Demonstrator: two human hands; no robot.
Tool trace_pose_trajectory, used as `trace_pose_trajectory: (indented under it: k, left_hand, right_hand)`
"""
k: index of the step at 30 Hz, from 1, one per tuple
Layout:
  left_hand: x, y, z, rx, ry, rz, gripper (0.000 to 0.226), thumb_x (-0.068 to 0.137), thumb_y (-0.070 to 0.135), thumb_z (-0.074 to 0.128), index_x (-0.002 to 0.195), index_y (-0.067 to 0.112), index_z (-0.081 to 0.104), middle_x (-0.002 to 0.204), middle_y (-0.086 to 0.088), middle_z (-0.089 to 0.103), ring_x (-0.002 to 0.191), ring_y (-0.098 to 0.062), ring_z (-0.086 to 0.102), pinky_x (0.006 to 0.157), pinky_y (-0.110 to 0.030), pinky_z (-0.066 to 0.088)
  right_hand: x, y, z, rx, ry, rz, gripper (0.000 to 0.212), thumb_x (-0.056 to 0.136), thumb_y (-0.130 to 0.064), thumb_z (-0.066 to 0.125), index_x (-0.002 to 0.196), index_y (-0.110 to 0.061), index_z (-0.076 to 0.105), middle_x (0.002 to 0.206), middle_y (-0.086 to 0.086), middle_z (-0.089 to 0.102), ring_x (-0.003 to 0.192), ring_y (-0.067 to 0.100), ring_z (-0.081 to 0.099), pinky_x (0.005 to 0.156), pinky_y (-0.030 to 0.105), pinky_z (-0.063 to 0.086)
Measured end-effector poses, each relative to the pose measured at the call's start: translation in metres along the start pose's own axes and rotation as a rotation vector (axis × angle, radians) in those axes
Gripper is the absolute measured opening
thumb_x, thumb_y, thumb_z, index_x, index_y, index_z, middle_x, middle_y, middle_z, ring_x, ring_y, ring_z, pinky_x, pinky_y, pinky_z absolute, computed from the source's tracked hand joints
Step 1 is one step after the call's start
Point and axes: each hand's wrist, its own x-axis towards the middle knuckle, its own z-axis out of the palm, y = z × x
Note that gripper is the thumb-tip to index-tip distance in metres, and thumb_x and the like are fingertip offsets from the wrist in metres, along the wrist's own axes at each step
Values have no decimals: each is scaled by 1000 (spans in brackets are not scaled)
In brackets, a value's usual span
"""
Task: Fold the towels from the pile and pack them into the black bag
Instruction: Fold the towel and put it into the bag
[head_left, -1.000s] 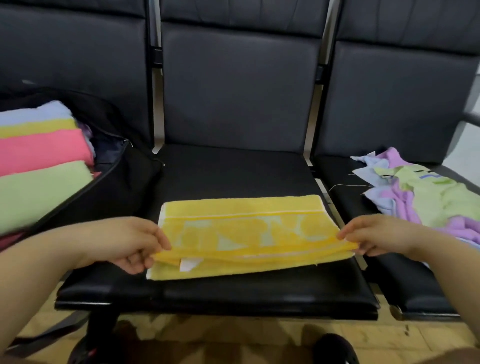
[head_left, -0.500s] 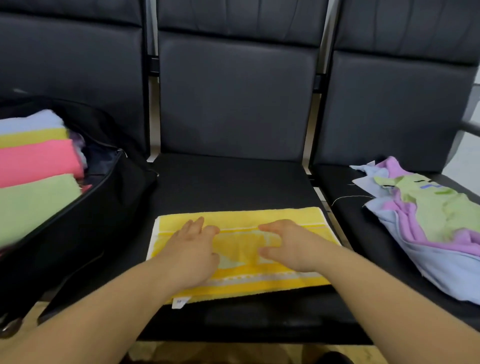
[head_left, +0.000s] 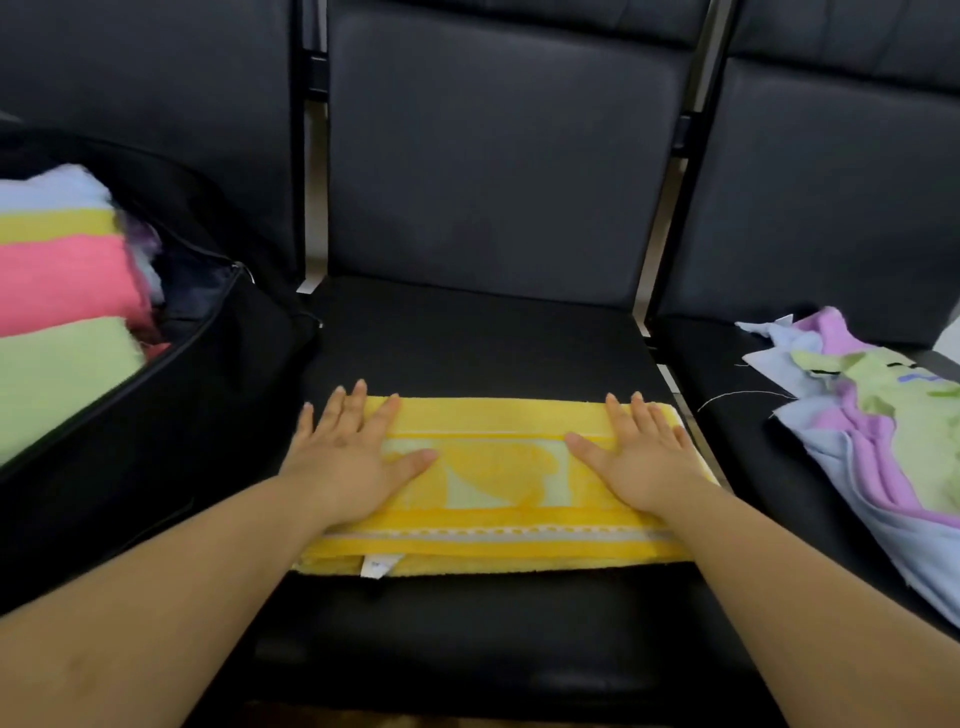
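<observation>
A yellow towel (head_left: 498, 483) with a pale pattern lies folded into a long strip on the middle black seat (head_left: 467, 338). My left hand (head_left: 348, 457) rests flat on its left end, fingers spread. My right hand (head_left: 639, 457) lies flat on its right end, also spread. Neither hand grips anything. The black bag (head_left: 171, 415) stands open on the left seat, holding folded towels (head_left: 57, 291) in blue, yellow, pink and green. The pile of unfolded towels (head_left: 883, 431), purple, green and light blue, lies on the right seat.
Three black padded chairs stand in a row with tall backrests (head_left: 493, 145) behind. Metal posts (head_left: 311, 208) separate the seats. A white label (head_left: 376, 566) sticks out of the yellow towel's near edge.
One second ago both hands pinched the towel's ends while folding it. They then pressed down at its middle, and now they have slid apart to the two ends, flattening it.
</observation>
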Motion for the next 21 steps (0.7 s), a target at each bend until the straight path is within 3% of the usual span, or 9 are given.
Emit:
trace_pose_trajectory:
  k: [4, 7, 8, 9, 10, 12, 15, 17, 21]
  left_hand:
    - [-9, -16, -3, -60, 14, -11, 81, 88, 73, 21, 152, 32, -8, 159, -6, -20, 147, -23, -16, 118, -43, -8]
    - [-23, -25, -11, -115, 69, 134, 68, 91, 59, 44, 149, 30, 25, 160, -4, 4, 148, -23, 4, 119, -36, 6]
    - [-30, -30, -15, -176, 89, 199, 55, 89, 51, 55, 138, 31, 42, 153, 0, 24, 142, -21, 24, 115, -31, 20]
    - [-38, -35, -21, -239, 98, 254, 37, 85, 44, 64, 120, 34, 55, 135, 7, 40, 124, -12, 44, 103, -24, 33]
    - [-47, -39, -26, -271, 93, 297, 21, 82, 38, 70, 101, 36, 60, 115, 13, 47, 101, -2, 51, 88, -18, 39]
    - [-63, -49, -30, -274, 49, 342, 15, 79, 33, 75, 79, 37, 60, 92, 14, 52, 78, -1, 53, 74, -16, 43]
    - [-81, -60, -27, -301, -30, 327, 17, 75, 37, 78, 80, 36, 62, 86, 12, 57, 76, -2, 55, 76, -20, 48]
    - [-89, -67, -23, -321, -38, 321, 23, 74, 38, 79, 83, 40, 58, 91, 12, 55, 80, -3, 55, 77, -20, 47]
    - [-95, -71, -13, -316, 31, 328, 25, 80, 34, 73, 88, 44, 52, 93, 16, 49, 81, 0, 51, 75, -13, 42]
  right_hand:
    - [-4, 1, 1, 35, 67, -37, 81, 91, -69, 26, 154, -26, -1, 161, 3, -7, 148, 20, -5, 119, 41, 1]
    - [-16, -7, -7, 207, 156, -116, 62, 95, -49, 47, 148, -20, 31, 156, 3, 27, 142, 20, 27, 114, 35, 26]
    - [-22, -13, -11, 296, 163, -142, 51, 94, -41, 53, 140, -21, 44, 147, -1, 42, 133, 19, 41, 105, 31, 37]
    - [-30, -23, -14, 386, 154, -180, 38, 93, -35, 56, 129, -23, 55, 133, -5, 54, 122, 16, 51, 96, 28, 43]
    - [-40, -34, -17, 465, 141, -226, 26, 93, -31, 59, 118, -25, 63, 118, -9, 61, 110, 12, 57, 89, 25, 46]
    - [-60, -60, -20, 532, 130, -332, 8, 91, -27, 62, 96, -29, 68, 92, -16, 65, 89, 1, 60, 78, 17, 47]
    - [-90, -101, -13, 548, 83, -491, 8, 87, -25, 67, 81, -30, 68, 69, -19, 60, 65, -7, 55, 63, 8, 43]
    - [-108, -124, -4, 495, 12, -596, 4, 85, -27, 69, 88, -27, 71, 72, -19, 59, 70, -5, 56, 70, 14, 45]
    - [-122, -153, 15, 205, -12, -721, 34, 79, -44, 71, 108, -26, 68, 105, -10, 60, 97, 9, 56, 85, 26, 46]
